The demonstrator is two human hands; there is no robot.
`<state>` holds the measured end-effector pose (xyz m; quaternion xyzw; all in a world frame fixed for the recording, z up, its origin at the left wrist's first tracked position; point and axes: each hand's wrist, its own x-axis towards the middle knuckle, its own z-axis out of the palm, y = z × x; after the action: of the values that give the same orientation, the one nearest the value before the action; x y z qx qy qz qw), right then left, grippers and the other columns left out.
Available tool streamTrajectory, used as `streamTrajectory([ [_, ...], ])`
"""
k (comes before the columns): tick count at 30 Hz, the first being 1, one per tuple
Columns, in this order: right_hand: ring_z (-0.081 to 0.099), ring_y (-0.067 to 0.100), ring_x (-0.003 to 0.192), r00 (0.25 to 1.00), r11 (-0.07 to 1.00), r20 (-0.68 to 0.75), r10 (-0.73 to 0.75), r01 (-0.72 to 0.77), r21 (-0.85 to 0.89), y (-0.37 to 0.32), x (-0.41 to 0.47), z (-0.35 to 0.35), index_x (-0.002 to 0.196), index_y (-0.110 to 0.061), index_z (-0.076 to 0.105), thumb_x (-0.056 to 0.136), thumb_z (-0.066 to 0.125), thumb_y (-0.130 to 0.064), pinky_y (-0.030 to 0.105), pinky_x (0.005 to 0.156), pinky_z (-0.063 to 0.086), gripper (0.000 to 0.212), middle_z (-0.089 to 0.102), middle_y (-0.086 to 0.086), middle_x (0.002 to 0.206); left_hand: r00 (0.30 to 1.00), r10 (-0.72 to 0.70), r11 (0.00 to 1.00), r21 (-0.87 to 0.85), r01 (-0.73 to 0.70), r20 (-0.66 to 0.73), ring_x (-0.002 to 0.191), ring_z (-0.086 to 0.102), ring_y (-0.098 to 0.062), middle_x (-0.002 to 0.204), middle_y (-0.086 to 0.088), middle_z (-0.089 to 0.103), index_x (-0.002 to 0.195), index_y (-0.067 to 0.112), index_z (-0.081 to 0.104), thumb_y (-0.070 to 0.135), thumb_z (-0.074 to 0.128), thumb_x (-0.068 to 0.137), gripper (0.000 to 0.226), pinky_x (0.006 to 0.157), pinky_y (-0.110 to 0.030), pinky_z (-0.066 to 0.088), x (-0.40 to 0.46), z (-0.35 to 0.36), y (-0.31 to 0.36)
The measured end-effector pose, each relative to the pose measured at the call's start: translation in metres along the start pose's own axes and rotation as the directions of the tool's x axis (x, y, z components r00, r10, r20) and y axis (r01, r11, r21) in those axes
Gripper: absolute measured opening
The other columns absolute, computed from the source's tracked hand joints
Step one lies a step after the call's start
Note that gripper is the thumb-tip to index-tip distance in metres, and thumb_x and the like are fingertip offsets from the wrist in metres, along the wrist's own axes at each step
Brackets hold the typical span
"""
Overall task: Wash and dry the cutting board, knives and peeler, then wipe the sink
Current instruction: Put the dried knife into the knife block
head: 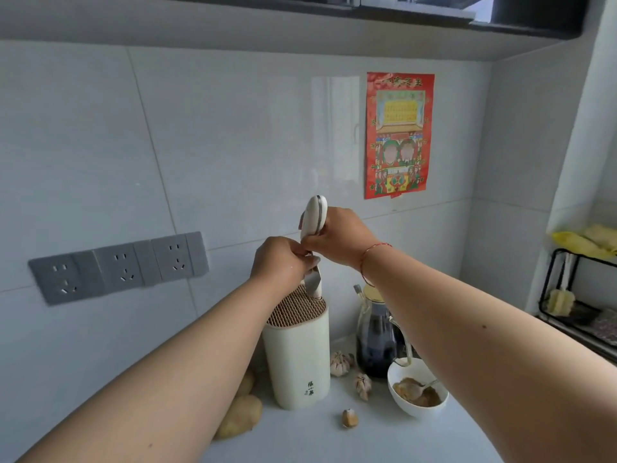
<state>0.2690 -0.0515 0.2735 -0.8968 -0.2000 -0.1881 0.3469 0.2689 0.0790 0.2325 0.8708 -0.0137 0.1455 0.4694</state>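
The right hand (340,237) is closing its grip around the cream handle of a knife (313,222), handle up and blade pointing down. The left hand (278,262) is pinching its grip on the knife just below the handle, steadying the metal where it is meeting the top of the knife block (295,345). The visible part of the blade is sitting at the block's ribbed opening, so the knife is standing between both hands and directly over the block, partly within it as far as one can tell.

Judging from the task, this looks like the stowing of a washed and dried knife, or the drawing of one for washing; which it is cannot be told. Either way, the blade is wanting to travel straight along the slots, not at an angle, so it is not wedging in the ribs or tipping the block. The left fingers are lying close to the edge and would do better resting on the spine or on the block's rim.

The block is standing upright on the white table (310,439), with potatoes (238,417) just beside its left foot, garlic bulbs (340,362) to its right, a dark glass cruet (375,339) behind those, and a white bowl (417,392) with a spoon nearer the front. The sink, cutting board and peeler are not in view.
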Motion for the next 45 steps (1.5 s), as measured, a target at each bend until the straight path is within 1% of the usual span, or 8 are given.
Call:
streamTrajectory([
  [18, 0.064, 0.022, 0.084, 0.987, 0.991, 0.095, 0.133, -0.132, -0.011, 0.038, 0.015, 0.033, 0.094, -0.014, 0.066, 0.07, 0.071, -0.027, 0.039, 0.078, 0.054, 0.028, 0.068, 0.004, 0.087, 0.994, -0.086, 0.996, 0.036, 0.084, 0.066, 0.081, 0.072, -0.025, 0.076, -0.004, 0.074, 0.067, 0.023, 0.069, 0.018, 0.073, 0.079, 0.014, 0.086, -0.041, 0.057, 0.021, 0.028, -0.034],
  [20, 0.065, 0.024, 0.083, 0.977, 0.985, 0.125, 0.171, -0.171, -0.008, 0.045, 0.015, 0.039, 0.097, -0.011, 0.066, 0.072, 0.072, -0.027, 0.041, 0.078, 0.055, 0.03, 0.068, 0.007, 0.088, 0.992, -0.109, 0.994, 0.014, 0.109, 0.067, 0.085, 0.071, -0.025, 0.079, -0.004, 0.074, 0.076, 0.022, 0.071, 0.015, 0.072, 0.078, 0.007, 0.088, -0.04, 0.056, 0.02, 0.028, -0.042],
  [23, 0.067, 0.024, 0.08, 0.971, 0.977, 0.116, 0.208, -0.212, 0.025, 0.057, 0.016, 0.047, 0.099, -0.012, 0.065, 0.073, 0.071, -0.026, 0.043, 0.077, 0.057, 0.03, 0.069, 0.006, 0.09, 0.993, -0.113, 0.994, -0.005, 0.113, 0.019, 0.093, 0.07, -0.023, 0.094, -0.003, 0.075, 0.102, 0.021, 0.073, 0.017, 0.069, 0.074, 0.029, 0.091, -0.039, 0.055, 0.021, 0.026, -0.052],
  [26, 0.068, 0.022, 0.077, 0.976, 0.977, 0.093, 0.197, -0.204, 0.065, 0.061, 0.019, 0.051, 0.093, -0.017, 0.06, 0.075, 0.073, -0.026, 0.037, 0.072, 0.057, 0.023, 0.068, 0.003, 0.088, 0.995, -0.076, 0.996, -0.043, 0.073, -0.064, 0.09, 0.071, -0.019, 0.097, -0.001, 0.074, 0.109, 0.019, 0.071, 0.014, 0.067, 0.08, 0.03, 0.09, -0.038, 0.056, 0.023, 0.021, -0.052],
  [29, 0.067, 0.022, 0.074, 0.983, 0.984, 0.09, 0.163, -0.168, 0.057, 0.059, 0.025, 0.053, 0.085, -0.025, 0.052, 0.075, 0.076, -0.027, 0.034, 0.067, 0.056, 0.026, 0.065, 0.002, 0.085, 0.992, -0.039, 0.997, -0.075, 0.031, -0.117, 0.084, 0.071, -0.016, 0.092, 0.0, 0.074, 0.112, 0.017, 0.07, 0.01, 0.064, 0.084, 0.029, 0.086, -0.038, 0.058, 0.027, 0.018, -0.048],
  [36, 0.063, 0.023, 0.083, 0.969, 0.98, 0.148, 0.198, -0.2, 0.002, 0.065, 0.036, 0.062, 0.088, -0.019, 0.053, 0.074, 0.079, -0.029, 0.037, 0.078, 0.054, 0.031, 0.062, 0.0, 0.086, 0.991, -0.036, 0.997, -0.078, 0.027, -0.127, 0.084, 0.071, -0.018, 0.091, 0.001, 0.074, 0.112, 0.019, 0.069, 0.011, 0.06, 0.083, 0.031, 0.088, -0.04, 0.056, 0.026, 0.02, -0.054],
  [42, 0.066, 0.018, 0.069, 0.952, 0.971, 0.205, 0.229, -0.239, 0.025, 0.062, 0.036, 0.059, 0.104, -0.019, 0.048, 0.073, 0.078, -0.03, 0.025, 0.051, 0.05, 0.045, 0.063, 0.0, 0.087, 0.991, -0.079, 0.997, -0.012, 0.078, -0.106, 0.09, 0.069, -0.02, 0.097, 0.002, 0.073, 0.114, 0.023, 0.067, 0.016, 0.062, 0.087, 0.029, 0.089, -0.04, 0.056, 0.022, 0.025, -0.069],
  [45, 0.061, 0.018, 0.071, 0.971, 0.98, 0.136, 0.197, -0.194, -0.03, 0.059, 0.034, 0.052, 0.093, -0.017, 0.053, 0.067, 0.083, -0.031, 0.032, 0.062, 0.052, 0.042, 0.062, -0.002, 0.081, 0.99, -0.105, 0.994, -0.035, 0.102, -0.095, 0.088, 0.07, -0.02, 0.093, 0.001, 0.073, 0.11, 0.023, 0.068, 0.016, 0.064, 0.085, 0.026, 0.086, -0.04, 0.057, 0.021, 0.028, -0.076],
])
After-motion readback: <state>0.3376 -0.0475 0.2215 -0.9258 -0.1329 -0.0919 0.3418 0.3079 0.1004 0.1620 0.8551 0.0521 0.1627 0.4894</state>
